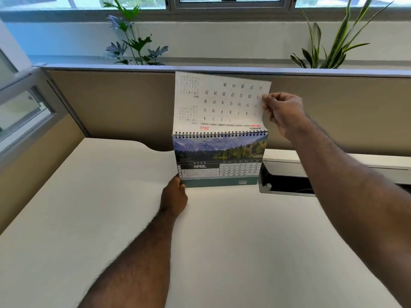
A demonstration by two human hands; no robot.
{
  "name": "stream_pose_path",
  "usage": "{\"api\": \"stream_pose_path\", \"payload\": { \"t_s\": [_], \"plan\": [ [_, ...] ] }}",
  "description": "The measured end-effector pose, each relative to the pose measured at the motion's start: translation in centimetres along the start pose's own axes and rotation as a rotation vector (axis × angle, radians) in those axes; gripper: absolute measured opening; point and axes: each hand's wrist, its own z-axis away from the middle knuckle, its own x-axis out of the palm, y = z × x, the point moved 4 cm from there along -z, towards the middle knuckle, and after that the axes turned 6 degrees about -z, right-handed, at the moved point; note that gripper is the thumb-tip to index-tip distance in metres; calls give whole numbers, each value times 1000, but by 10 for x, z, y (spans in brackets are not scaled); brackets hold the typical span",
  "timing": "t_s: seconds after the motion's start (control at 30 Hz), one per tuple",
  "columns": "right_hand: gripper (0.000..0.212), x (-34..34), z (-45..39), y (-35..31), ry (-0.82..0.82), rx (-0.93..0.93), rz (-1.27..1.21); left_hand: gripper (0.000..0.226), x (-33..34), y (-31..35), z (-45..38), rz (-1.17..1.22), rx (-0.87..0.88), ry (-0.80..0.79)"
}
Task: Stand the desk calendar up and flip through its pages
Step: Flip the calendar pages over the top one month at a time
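The desk calendar (219,161) stands upright on the white desk (111,207), its spiral binding on top. Its front page shows a mountain lake photo and "APRIL 2026". One white page (220,101) is lifted straight up above the binding, with its date grid upside down. My right hand (282,114) pinches that page's right edge between thumb and fingers. My left hand (174,196) grips the calendar's lower left corner at the base, holding it against the desk.
A beige partition wall (122,103) runs right behind the calendar. A dark cable opening (287,185) with a raised white flap sits in the desk just right of the calendar. Potted plants (135,47) stand beyond the partition under a window.
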Motion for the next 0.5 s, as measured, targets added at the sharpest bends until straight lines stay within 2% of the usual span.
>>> {"api": "stream_pose_path", "payload": {
  "t_s": [0.1, 0.17, 0.2, 0.27, 0.33, 0.43, 0.5],
  "plan": [
    [8, 2, -12, 22, 37, 121, 168, 23, 1, -1, -1, 8, 0, -11],
    [9, 1, -17, 43, -23, 247, 245, 22, 0, -2, -1, 10, 3, -8],
    [16, -1, -17, 56, -53, 331, 274, 22, 0, -2, -1, 9, 6, -5],
    [44, -7, -13, 84, -52, 508, 366, 22, 0, -1, -1, 7, 7, 0],
    [49, -11, -2, 106, -51, 649, 463, 24, 0, -1, -1, 8, 7, 2],
    [43, -13, 7, 124, -66, 682, 437, 25, 0, -2, -2, 10, 6, 1],
    [40, -12, 9, 124, -40, 598, 383, 24, 1, -2, -2, 8, 3, 2]
  ]
}}
